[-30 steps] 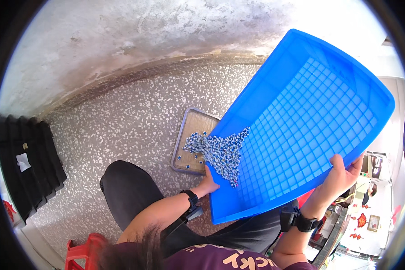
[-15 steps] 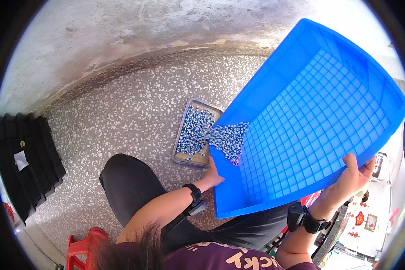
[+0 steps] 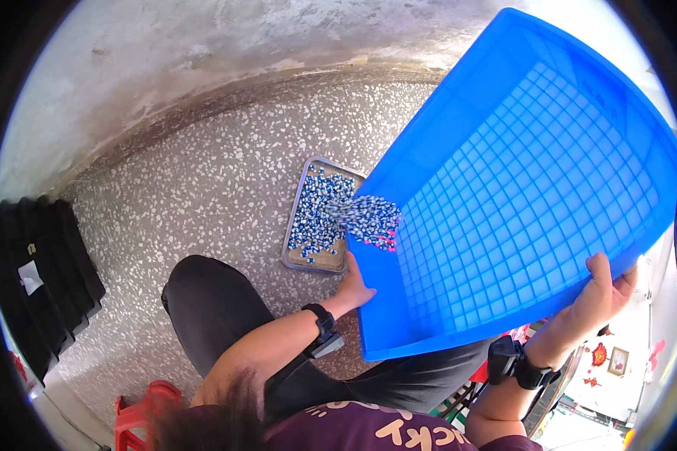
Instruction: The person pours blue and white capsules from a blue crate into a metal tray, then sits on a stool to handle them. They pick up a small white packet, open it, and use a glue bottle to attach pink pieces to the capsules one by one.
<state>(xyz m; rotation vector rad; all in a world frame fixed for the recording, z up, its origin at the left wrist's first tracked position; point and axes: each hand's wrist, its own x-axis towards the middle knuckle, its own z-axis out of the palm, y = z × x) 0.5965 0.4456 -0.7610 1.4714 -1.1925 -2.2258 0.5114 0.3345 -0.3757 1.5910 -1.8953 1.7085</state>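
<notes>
I am gripping a large blue plastic crate with a gridded bottom (image 3: 534, 203) with both hands. My left hand (image 3: 353, 289) is pressing against the crate's lower near corner, fingers tucked behind the blue wall so I cannot tell how they are curled. My right hand (image 3: 605, 293) is clasping the rim on the far right, thumb hooked over the edge and fingers wrapped beneath. Both wrists are wearing black bands.

I am holding the crate steeply tilted, its low corner hanging just over a shallow rectangular metal tray (image 3: 316, 259). A heap of small blue-and-white pieces (image 3: 372, 219) is gathering at that corner and blurring at the lip, while more of the same pieces (image 3: 316, 214) are lying scattered across the tray.

The tray is sitting on a speckled grey terrazzo floor (image 3: 203, 180). My knee in dark trousers (image 3: 210, 301) is bending just beside it. The floor is meeting a rough, stained concrete wall (image 3: 226, 45) along a dark curved seam. A stack of black ribbed crates (image 3: 37, 278) is standing well apart at the left, and a red plastic stool (image 3: 139, 406) is showing near the lower edge.
</notes>
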